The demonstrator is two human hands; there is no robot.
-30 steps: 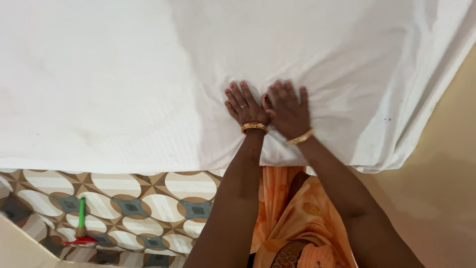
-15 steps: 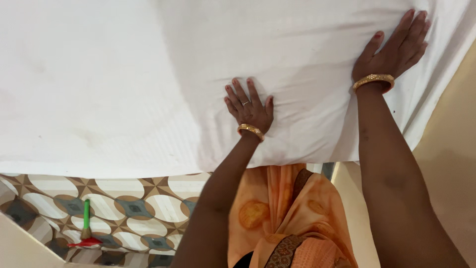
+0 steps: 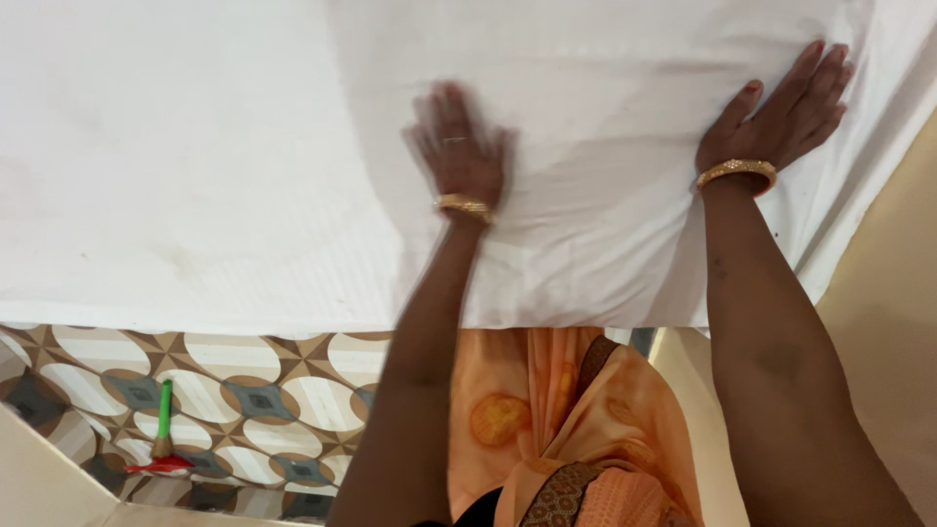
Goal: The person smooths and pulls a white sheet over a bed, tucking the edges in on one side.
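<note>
White cloth sheet (image 3: 195, 146) covers almost the whole upper part of the view, spread over a broad flat surface whose near edge runs straight across, left to right. Below that edge on the left lies a tiled floor (image 3: 264, 376) patterned in cream ovals, brown and grey squares, and on it, well apart from the sheet, a small brush with a green handle and red bristle base (image 3: 160, 429). On the right, a plain beige wall or floor (image 3: 878, 322) borders the sheet's slanting right edge, where the cloth hangs down over the corner. The sheet looks mostly smooth on the left, with soft creases and shadowed folds in the middle and near right. The left hand (image 3: 459, 146) lies palm down on the sheet near the middle, blurred, its fingers extended and slightly apart, a gold bangle (image 3: 465, 206) at the wrist. The right hand (image 3: 781, 117) presses flat near the far right corner, fingers stretched and close together, thumb spread aside, a second gold bangle (image 3: 737, 172) on its wrist. Orange patterned garment (image 3: 566, 410) shows between the arms, below the sheet's near edge.
</note>
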